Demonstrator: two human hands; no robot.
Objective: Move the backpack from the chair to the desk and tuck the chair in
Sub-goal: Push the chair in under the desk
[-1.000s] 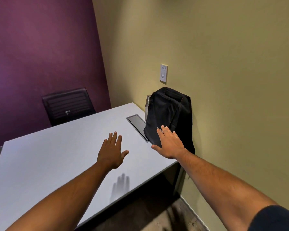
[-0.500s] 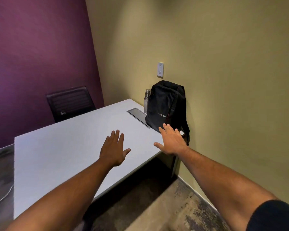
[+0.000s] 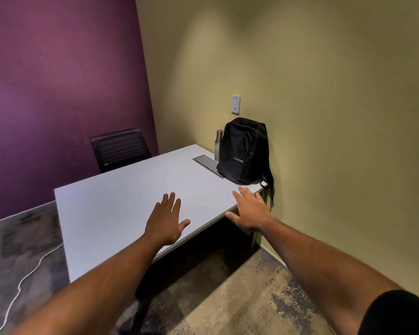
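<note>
A: What are the hands doing?

B: Both are flat with fingers spread. The left hand (image 3: 165, 220) has a loose grip with nothing in it. It is over the near part of the white counter (image 3: 111, 209). The right hand (image 3: 250, 211) is the same, released and bare, over the near right edge of the counter.

A: Does the right hand touch the bag?

B: No. The fingertips (image 3: 242, 189) are near the bag but apart from it.

A: Where is the bag?

B: The black backpack (image 3: 243, 151) stands upright on the far right corner of the counter. Its back leans on the tan wall (image 3: 324, 117). A strap hangs down past the counter's edge.

A: What is next to it?

B: A silver bottle (image 3: 218, 145) stands just left of it, on the far side. A flat gray panel (image 3: 207, 163) is set into the counter in front of the bottle, and the bag sits on its right end.

A: And the chair?

B: A black chair (image 3: 120, 148) is at the far side of the counter, by the purple wall (image 3: 58, 93). Only its back shows.

A: Anything else?

B: A white switch (image 3: 235, 104) is on the tan wall above the bag. A white cord (image 3: 27, 276) lies on the floor at the left.
</note>
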